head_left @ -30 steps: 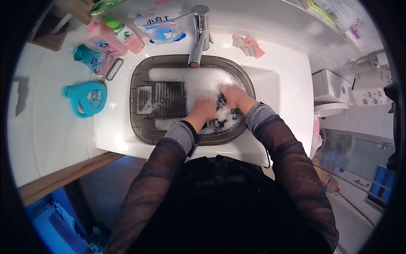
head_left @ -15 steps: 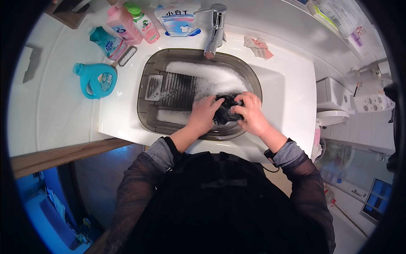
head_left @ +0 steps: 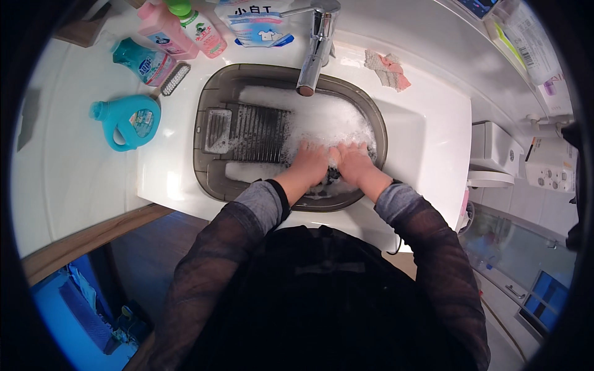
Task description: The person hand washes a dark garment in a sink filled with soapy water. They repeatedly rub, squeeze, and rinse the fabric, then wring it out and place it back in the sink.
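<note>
A translucent grey-brown washbasin [head_left: 207, 93] with a built-in ridged washboard [head_left: 260, 133] sits in the white sink and holds sudsy water. Low in its right half, my left hand [head_left: 311, 163] and my right hand [head_left: 355, 163] are side by side, closed on a wet black cloth. Only a dark patch of the black cloth [head_left: 334, 174] shows between my wrists; the rest is under my hands and foam. My fingertips are partly sunk in the white foam [head_left: 322, 117].
A chrome faucet [head_left: 317, 52] overhangs the basin's far rim. Left stand a teal detergent jug [head_left: 128, 120], a scrub brush [head_left: 176, 79], a teal bottle [head_left: 145, 62], pink bottles [head_left: 166, 34] and a white-blue pouch [head_left: 257, 28]. A pink-grey rag [head_left: 388, 70] lies back right.
Both hands have gone down into the suds with the black cloth, which was held up in plain sight before. Foam now surrounds my fingers. The whole view has shifted slightly.
</note>
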